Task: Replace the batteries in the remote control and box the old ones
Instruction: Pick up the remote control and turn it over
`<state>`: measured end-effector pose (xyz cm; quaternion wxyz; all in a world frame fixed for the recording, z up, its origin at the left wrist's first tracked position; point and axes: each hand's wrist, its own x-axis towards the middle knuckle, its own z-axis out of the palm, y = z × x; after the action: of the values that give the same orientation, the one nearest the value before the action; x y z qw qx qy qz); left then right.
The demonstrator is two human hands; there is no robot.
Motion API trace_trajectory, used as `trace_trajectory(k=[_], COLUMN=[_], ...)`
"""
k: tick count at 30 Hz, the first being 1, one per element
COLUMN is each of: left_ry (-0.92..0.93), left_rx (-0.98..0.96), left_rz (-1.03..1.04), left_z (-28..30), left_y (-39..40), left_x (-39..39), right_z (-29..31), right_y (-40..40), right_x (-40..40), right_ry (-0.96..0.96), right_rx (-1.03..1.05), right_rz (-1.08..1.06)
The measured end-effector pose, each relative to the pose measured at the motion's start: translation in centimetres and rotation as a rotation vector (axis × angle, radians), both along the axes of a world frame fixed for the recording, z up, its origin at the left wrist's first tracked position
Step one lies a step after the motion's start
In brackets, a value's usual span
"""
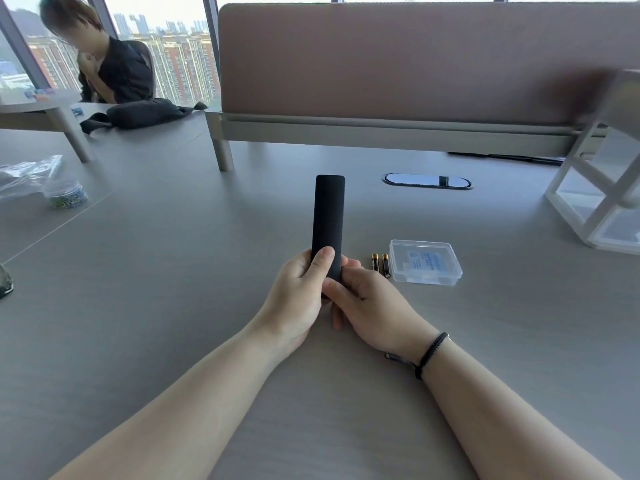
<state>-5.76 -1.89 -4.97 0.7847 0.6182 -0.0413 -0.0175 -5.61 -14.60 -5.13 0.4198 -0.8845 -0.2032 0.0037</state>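
Head view: both hands meet at the near end of a black remote control, held above the grey desk with its plain back facing the camera and its far end pointing away.
Left hand: fingers wrapped round the remote's left edge, thumb laid flat on the back panel.
Right hand: fingers curled round the lower right edge, thumb pressing on the back near the bottom end.
Step in hand: probably sliding the battery cover off; no seam or opening shows, so the cover looks shut.
Handling of remote: likely light, rigid plastic with a smooth matte skin that could slip; best gripped along the long side edges, leaving the thumbs free to push the cover.
AAA batteries: two, black with gold ends, lying side by side on the desk just right of the hands and just beside the box; small, hard, prone to rolling. Whether they are new or old cannot be told.
Clear plastic box: lid closed, flat on the desk; a white label with blue print shows through, no batteries visible inside.
Small clear jar: far left, holding coloured clips or bands, too small to tell which.
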Motion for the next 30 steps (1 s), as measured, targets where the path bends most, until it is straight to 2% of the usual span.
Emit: trace_trajectory(k=[9, 17, 20, 24, 30], left_ry=[0.019, 0.145, 0.118, 0.051, 0.054], left_rx=[0.000, -0.227, -0.279, -0.235, -0.185], left_rz=[0.008, -0.049, -0.039, -0.009, 0.075], left_z=[0.3, 0.8, 0.7, 0.6, 0.4], left_y=[0.0, 0.7, 1.0, 1.2, 1.4], left_x=[-0.2, 0.4, 0.7, 0.8, 1.3], right_z=[0.1, 0.4, 0.3, 0.4, 0.7], right_y=[0.0, -0.3, -0.6, -0.6, -0.5], right_x=[-0.2, 0.0, 0.3, 0.3, 0.0], right_ry=[0.049, 0.139, 0.199, 0.274, 0.304], right_rx=[0.058, 0.337, 0.452, 0.588, 0.623], right_rz=[0.005, -0.048, -0.122, -0.173, -0.172])
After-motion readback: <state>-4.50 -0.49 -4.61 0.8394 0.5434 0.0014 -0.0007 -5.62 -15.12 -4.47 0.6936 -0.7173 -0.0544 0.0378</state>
